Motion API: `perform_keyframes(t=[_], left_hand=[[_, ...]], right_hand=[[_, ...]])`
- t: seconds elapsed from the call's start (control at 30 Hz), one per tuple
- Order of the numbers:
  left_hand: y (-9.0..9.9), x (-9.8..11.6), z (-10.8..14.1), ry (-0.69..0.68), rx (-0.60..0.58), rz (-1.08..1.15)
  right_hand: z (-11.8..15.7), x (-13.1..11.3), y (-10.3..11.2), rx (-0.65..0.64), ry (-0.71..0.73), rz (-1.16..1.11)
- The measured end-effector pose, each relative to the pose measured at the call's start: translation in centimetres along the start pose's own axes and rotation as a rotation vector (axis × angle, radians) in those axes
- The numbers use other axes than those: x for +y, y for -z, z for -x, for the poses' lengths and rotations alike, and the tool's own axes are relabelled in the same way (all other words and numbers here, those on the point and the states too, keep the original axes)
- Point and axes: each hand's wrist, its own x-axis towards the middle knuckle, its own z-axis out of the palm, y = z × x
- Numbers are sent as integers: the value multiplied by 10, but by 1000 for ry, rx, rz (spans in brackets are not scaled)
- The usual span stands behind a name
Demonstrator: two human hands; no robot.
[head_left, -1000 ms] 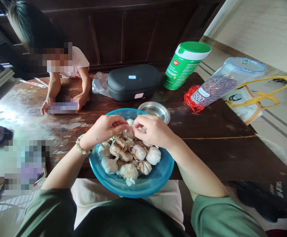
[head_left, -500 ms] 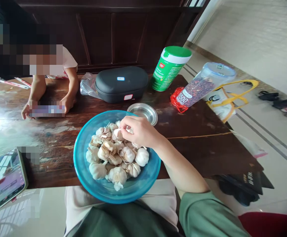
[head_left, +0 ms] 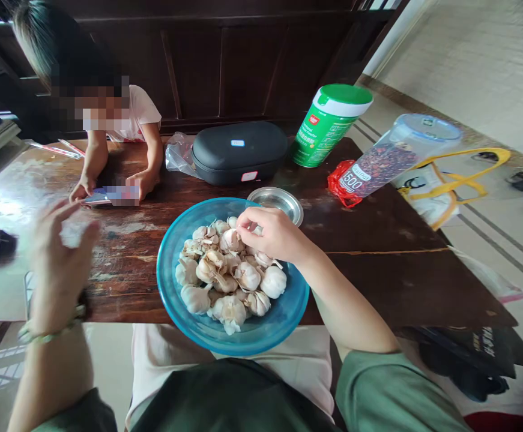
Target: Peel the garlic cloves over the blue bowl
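Your garlic bulbs (head_left: 232, 277) sit heaped in the blue bowl (head_left: 286, 309), your right hand (head_left: 274, 234) pinched together above them, its contents unclear, your left hand (head_left: 63, 249) spread apart, while a lidded green tub (head_left: 326, 129) and a clear jar (head_left: 380, 162) of dark pieces stand on the tabletop (head_left: 391, 282).

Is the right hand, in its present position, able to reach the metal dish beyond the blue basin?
Probably yes. The right hand is over the garlic, and the metal dish lies just beyond the blue basin; nothing tall seems to stand between.
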Motion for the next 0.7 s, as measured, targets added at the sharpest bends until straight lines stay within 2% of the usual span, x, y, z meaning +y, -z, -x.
perform_keyframes(t=[0.07, 0.1, 0.13, 0.17, 0.23, 0.3, 0.4, 0.47, 0.57, 0.7], left_hand=[[-44, 59, -24, -41, -279, 153], [-60, 85, -32, -77, -460, 237], [-72, 105, -38, -139, -592, 301], [-82, 121, -42, -184, -697, 339], [-94, 138, -46, -192, -842, 337], [-101, 140, -47, -118, -945, 363], [-109, 130, -45, 27, -1042, 543], [-112, 124, -43, 97, -1065, 652], [-112, 119, -41, 134, -1081, 699], [-110, 118, -44, 205, -1075, 765]], right_hand=[[0, 0, 1, 2, -16, 6], [0, 0, 1, 4, -22, 9], [0, 0, 1, 6, -24, 11], [0, 0, 1, 8, -24, 12], [0, 0, 2, 13, -13, 11], [1, 0, 2, 26, 4, 11], [1, -1, 2, 26, 38, -11], [1, -3, 3, -9, 57, -41], [0, -5, 3, -53, 62, -84], [0, -4, 4, 20, 56, -170]])
